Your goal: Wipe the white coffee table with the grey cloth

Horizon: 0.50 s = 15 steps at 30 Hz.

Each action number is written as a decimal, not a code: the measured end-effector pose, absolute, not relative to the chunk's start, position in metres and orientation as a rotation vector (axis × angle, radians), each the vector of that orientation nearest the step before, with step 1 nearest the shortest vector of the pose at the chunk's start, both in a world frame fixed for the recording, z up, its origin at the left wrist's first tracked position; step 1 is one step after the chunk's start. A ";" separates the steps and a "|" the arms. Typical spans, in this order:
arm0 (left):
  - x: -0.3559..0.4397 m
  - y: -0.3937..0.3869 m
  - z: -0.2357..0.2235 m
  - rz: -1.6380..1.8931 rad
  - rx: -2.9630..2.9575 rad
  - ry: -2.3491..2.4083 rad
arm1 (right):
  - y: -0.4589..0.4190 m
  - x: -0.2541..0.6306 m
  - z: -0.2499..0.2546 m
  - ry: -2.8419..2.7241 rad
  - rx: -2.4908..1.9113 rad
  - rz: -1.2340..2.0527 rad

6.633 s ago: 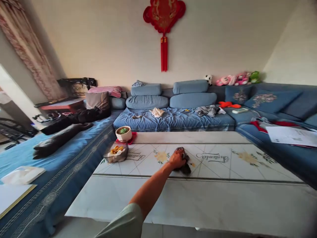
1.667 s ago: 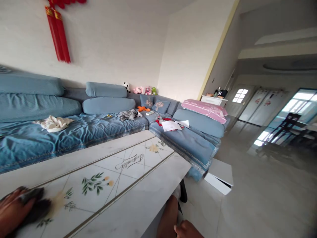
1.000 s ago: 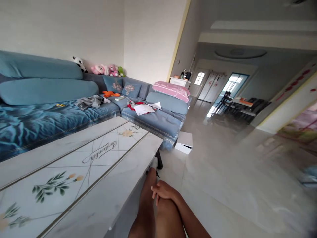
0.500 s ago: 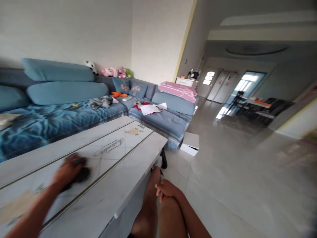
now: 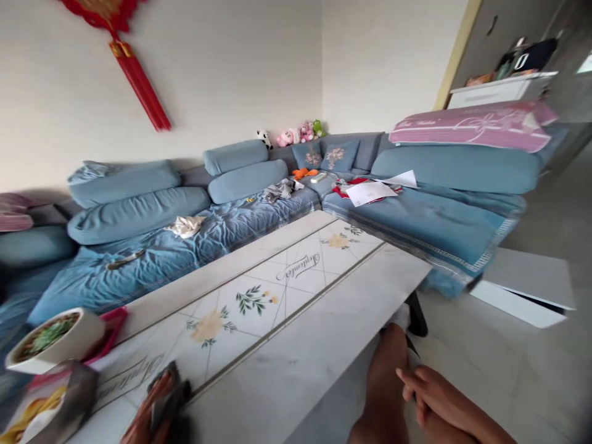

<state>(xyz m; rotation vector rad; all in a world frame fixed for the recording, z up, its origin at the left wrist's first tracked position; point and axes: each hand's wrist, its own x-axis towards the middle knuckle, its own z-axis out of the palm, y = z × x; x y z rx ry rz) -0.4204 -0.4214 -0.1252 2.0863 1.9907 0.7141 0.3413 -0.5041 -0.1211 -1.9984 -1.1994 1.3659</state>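
The left hand (image 5: 150, 410) low on the worktop (image 5: 319, 351), the right hand (image 5: 435, 398) on a bare knee (image 5: 430, 435)

The left arm reaches forward at the bottom edge of the view, its hand pressed to the worktop's printed surface. Its grip looks closed on a dark, cloth-like wad (image 5: 166, 394), though blur and the frame edge make the material hard to judge. That wad lies on the worktop, beside a cursive printed word (image 5: 129, 379).

The right arm crosses the body, with the wrist relaxed and the fingers draped apart over the knee, holding nothing. The hand is well away from the worktop's edge.

Near the left hand, at the worktop's far corner, stand a white bowl of green food (image 5: 50, 339) on a pink-red tray (image 5: 113, 327) and a clear container (image 5: 55, 401) holding yellow chips. Beyond the worktop spreads a blue sectional sofa (image 5: 430, 228), with a crumpled cream cloth (image 5: 186, 226) and loose papers (image 5: 370, 193) on it.
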 end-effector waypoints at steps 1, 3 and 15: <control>-0.408 -0.394 -0.106 0.681 2.008 2.112 | -0.503 0.345 -0.128 -1.217 -1.978 1.396; -0.351 -0.330 -0.060 0.527 1.906 2.264 | -0.500 0.350 -0.138 -1.239 -1.955 1.451; 0.005 -0.261 -0.011 0.336 2.438 1.165 | -0.511 0.338 -0.111 -1.216 -2.013 1.327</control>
